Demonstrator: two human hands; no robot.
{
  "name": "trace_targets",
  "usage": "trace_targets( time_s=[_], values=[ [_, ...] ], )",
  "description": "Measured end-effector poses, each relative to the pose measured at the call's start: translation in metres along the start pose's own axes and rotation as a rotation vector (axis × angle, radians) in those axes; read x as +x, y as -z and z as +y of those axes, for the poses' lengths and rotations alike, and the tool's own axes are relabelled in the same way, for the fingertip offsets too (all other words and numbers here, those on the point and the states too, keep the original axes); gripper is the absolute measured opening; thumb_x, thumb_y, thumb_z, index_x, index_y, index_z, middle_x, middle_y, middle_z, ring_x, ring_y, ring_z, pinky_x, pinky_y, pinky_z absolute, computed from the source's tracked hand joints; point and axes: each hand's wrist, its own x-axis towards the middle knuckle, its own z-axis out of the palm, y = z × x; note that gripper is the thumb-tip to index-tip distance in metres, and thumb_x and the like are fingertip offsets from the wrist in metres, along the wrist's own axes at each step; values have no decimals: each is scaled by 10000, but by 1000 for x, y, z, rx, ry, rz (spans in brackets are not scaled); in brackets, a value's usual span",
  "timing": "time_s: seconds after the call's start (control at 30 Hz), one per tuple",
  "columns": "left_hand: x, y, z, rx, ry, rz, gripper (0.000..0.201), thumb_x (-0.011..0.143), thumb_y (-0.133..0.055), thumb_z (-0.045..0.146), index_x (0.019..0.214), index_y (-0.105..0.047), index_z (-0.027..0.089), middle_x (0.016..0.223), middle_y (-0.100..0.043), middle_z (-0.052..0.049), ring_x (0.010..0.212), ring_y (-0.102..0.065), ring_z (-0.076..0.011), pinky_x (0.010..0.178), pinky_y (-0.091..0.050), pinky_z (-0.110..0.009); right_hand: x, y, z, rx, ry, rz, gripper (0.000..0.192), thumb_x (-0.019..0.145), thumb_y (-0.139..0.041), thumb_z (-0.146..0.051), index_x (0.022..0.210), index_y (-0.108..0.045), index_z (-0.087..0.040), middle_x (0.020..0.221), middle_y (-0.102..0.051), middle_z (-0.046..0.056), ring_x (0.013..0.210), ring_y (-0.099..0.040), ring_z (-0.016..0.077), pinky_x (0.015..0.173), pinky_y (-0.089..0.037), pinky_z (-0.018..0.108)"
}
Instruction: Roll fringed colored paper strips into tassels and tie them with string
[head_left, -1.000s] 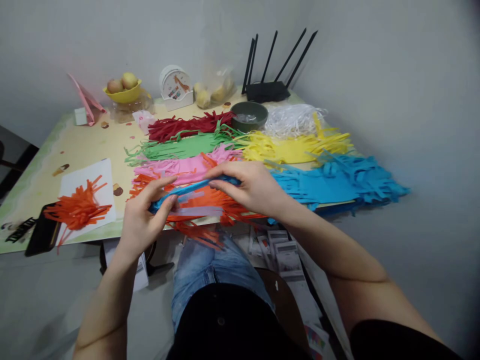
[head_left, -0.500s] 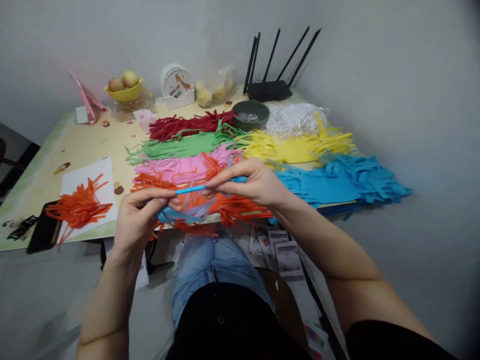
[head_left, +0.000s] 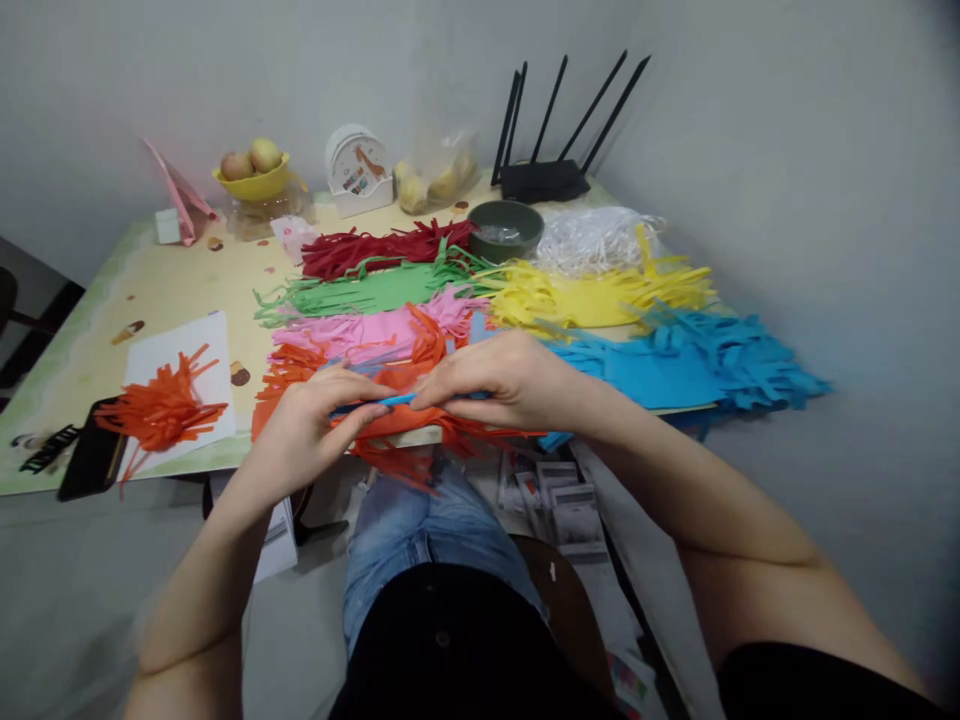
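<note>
Between my two hands runs a thin, rolled strip of blue tissue paper (head_left: 398, 399), roughly level above the table's front edge. My left hand (head_left: 324, 415) pinches its left end between thumb and fingers. The fingers of my right hand (head_left: 502, 378) close on its right part. Loose blue fringe shows faintly around both hands, partly hidden by them. Directly beneath lies fringed orange tissue paper (head_left: 420, 437), some of it hanging over the edge. Behind it is fringed pink tissue paper (head_left: 367, 337); fringed blue tissue paper (head_left: 645, 372) lies to the right.
Fringed green (head_left: 375, 290), dark red (head_left: 375, 252) and yellow paper (head_left: 600, 297) lie farther back. A dark bowl (head_left: 517, 215), white strings (head_left: 592, 240) and a black router (head_left: 544, 180) stand behind. At left, an orange tassel (head_left: 165, 405) rests on white paper beside a phone (head_left: 88, 465).
Both hands have lowered slightly toward the table and come closer together. The exposed stretch of blue strip between them is shorter, and the loose fringe has shifted.
</note>
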Motion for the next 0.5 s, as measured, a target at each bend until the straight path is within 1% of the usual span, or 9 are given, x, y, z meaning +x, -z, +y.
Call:
trace_targets(
  time_s=[0.07, 0.13, 0.17, 0.23, 0.3, 0.33, 0.4, 0.43, 0.5],
  values=[
    [1, -3, -5, 15, 11, -4, 194, 922, -625, 314, 933, -787, 207, 833, -775, -70, 747, -694, -190, 707, -528, -290, -2, 1, -1, -8, 9, -10, 245, 930, -577, -162, 1052, -784, -208, 1030, -804, 42, 933, -752, 155, 821, -543, 237],
    [2, -5, -12, 98, -11, 24, 205, 928, -615, 326, 894, -777, 204, 790, -755, -72, 733, -674, -194, 713, -520, -304, -2, 2, 0, 23, -25, -41, 242, 921, -612, -196, 1103, -770, -213, 1058, -799, 35, 924, -747, 147, 819, -538, 235],
    [2, -5, -15, 166, -41, 48, 202, 928, -611, 323, 886, -773, 210, 782, -748, -70, 752, -670, -202, 771, -525, -332, 0, 3, 0, 46, -63, -49, 256, 910, -643, -231, 1136, -761, -215, 1082, -795, 35, 925, -743, 148, 823, -537, 238],
    [3, -7, -19, 306, -116, 105, 176, 928, -606, 288, 900, -772, 237, 787, -744, -59, 807, -670, -214, 958, -494, -425, 8, 5, 2, 102, -168, -26, 298, 899, -674, -303, 1170, -750, -205, 1117, -786, 48, 950, -733, 160, 843, -532, 255],
    [3, -9, -21, 356, -178, 160, 167, 925, -614, 239, 948, -776, 275, 828, -755, -40, 867, -682, -212, 1126, -378, -509, 20, 3, 7, 224, -252, -17, 272, 915, -648, -325, 1104, -767, -170, 1075, -792, 62, 949, -729, 168, 841, -529, 263],
    [3, -10, -22, 338, -194, 185, 177, 921, -626, 219, 978, -776, 293, 867, -764, -34, 906, -691, -210, 1173, -324, -527, 25, 0, 9, 320, -279, -42, 252, 928, -621, -319, 1035, -776, -152, 1018, -799, 63, 917, -729, 161, 824, -529, 258],
    [3, -11, -24, 268, -205, 233, 197, 903, -667, 203, 1026, -774, 315, 939, -777, -29, 983, -701, -214, 1213, -272, -536, 34, -8, 14, 542, -315, -121, 241, 924, -614, -319, 905, -761, -129, 879, -799, 56, 785, -716, 135, 753, -526, 239],
    [2, -11, -26, 242, -203, 260, 206, 893, -687, 201, 1037, -774, 319, 959, -780, -29, 1008, -702, -218, 1219, -266, -539, 37, -13, 16, 642, -331, -133, 240, 911, -634, -333, 863, -742, -124, 822, -790, 52, 722, -699, 121, 717, -521, 230],
    [0, -13, -29, 240, -205, 339, 209, 879, -705, 193, 1030, -778, 317, 962, -784, -30, 1015, -706, -223, 1214, -281, -542, 40, -25, 18, 789, -360, -71, 254, 877, -690, -376, 846, -709, -125, 751, -772, 42, 659, -674, 106, 684, -514, 219]
  ],
)
